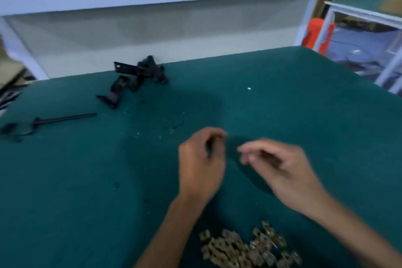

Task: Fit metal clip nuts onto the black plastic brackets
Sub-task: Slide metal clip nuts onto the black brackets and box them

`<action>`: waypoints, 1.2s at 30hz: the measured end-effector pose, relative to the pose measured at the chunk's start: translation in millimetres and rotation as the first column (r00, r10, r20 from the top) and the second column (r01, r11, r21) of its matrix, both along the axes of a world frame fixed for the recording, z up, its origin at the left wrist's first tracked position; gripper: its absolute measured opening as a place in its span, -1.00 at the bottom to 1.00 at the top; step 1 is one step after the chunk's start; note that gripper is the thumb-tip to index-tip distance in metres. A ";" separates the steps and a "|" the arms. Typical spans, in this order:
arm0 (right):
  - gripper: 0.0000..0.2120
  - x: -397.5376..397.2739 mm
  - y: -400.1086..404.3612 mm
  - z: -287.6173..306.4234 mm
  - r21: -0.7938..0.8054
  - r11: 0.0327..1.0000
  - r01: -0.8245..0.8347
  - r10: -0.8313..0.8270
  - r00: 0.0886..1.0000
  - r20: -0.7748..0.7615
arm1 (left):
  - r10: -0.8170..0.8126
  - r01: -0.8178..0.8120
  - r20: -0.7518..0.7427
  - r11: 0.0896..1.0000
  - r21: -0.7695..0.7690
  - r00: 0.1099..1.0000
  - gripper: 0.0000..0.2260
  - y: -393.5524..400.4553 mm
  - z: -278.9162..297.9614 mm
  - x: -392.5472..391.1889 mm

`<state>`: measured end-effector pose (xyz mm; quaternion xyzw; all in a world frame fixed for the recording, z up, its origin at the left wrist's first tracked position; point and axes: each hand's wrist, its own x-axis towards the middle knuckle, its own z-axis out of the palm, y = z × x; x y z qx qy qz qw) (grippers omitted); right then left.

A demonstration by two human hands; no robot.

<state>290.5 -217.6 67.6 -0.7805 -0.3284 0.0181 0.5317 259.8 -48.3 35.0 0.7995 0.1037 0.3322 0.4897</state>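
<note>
While both hands [201, 165] [280, 172] blur, grip unclear; brackets [137, 78] far, nuts [243, 248] near.

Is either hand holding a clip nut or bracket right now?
Cannot tell: left hand and right hand have curled, blurred fingers; no clip nut or bracket is visible in either.

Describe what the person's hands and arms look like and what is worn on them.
Both the left hand and the right hand are bare: no gloves, and no rings, watch or bands can be made out, though motion blur softens the fingers. Both forearms are uncovered as far as the frame's lower edge; no sleeve shows.
</note>
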 end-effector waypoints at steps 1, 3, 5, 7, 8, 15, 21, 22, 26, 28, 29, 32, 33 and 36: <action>-0.74 18.9 30.2 -1.7 -0.070 0.997 -0.044 0.044 0.999 0.010 | 0.126 -0.125 0.006 0.991 -0.046 0.992 -0.83 27.8 -5.1 -5.9; -0.78 56.7 95.3 -7.4 -0.153 0.983 -0.100 0.109 0.993 0.053 | 0.269 -0.268 0.024 0.963 -0.033 0.963 -0.84 45.7 -10.5 -13.3; -0.76 90.3 157.7 -12.5 -0.204 0.973 -0.109 0.130 0.987 0.090 | 0.275 -0.273 0.058 0.961 -0.042 0.960 -0.85 42.3 -7.8 -10.0; -0.71 119.7 215.0 -13.8 -0.218 0.972 -0.084 0.109 0.989 0.102 | 0.276 -0.279 0.094 0.960 0.020 0.957 -0.86 48.7 -12.6 -6.3; -0.71 131.9 242.8 -13.7 -0.222 0.973 -0.069 0.093 0.991 0.100 | 0.257 -0.260 0.084 0.965 0.033 0.963 -0.84 49.4 -16.6 -3.1; -0.58 175.2 386.9 -12.2 -0.200 0.980 -0.017 -0.034 0.968 -0.250 | 0.296 -0.274 0.054 0.927 -0.255 0.954 -0.66 54.8 -11.2 4.9; -0.78 188.6 412.7 -27.3 -0.165 0.981 0.104 -0.159 0.919 -0.362 | 0.323 -0.299 -0.015 0.854 -0.427 0.946 -0.65 61.8 -13.1 6.5; -0.81 191.2 410.8 -28.3 -0.159 0.979 0.130 -0.180 0.916 -0.359 | 0.327 -0.305 -0.019 0.857 -0.415 0.945 -0.64 62.9 -12.6 6.9; -0.75 193.6 383.4 -16.9 -0.152 0.973 0.173 -0.208 0.943 -0.259 | 0.351 -0.328 -0.019 0.852 -0.409 0.936 -0.65 63.7 -12.5 8.1; -0.76 191.9 356.6 -7.3 -0.167 0.972 0.165 -0.196 0.961 -0.192 | 0.359 -0.327 -0.002 0.849 -0.416 0.933 -0.65 62.9 -13.1 8.1; -0.76 192.3 341.3 -3.5 -0.176 0.970 0.168 -0.196 0.968 -0.157 | 0.360 -0.321 0.013 0.849 -0.419 0.933 -0.65 62.3 -13.0 7.9; -0.65 194.1 289.2 8.8 -0.183 0.970 0.159 -0.182 0.977 -0.115 | 0.368 -0.311 0.058 0.852 -0.421 0.928 -0.69 60.8 -14.1 9.0; -0.61 192.5 269.5 12.9 -0.185 0.974 0.134 -0.158 0.980 -0.121 | 0.385 -0.330 0.059 0.851 -0.409 0.921 -0.74 60.7 -14.4 9.1; -0.70 176.2 207.5 23.2 -0.231 0.973 0.026 -0.048 0.994 -0.093 | 0.412 -0.371 0.092 0.882 -0.290 0.907 -0.95 59.3 -11.2 6.7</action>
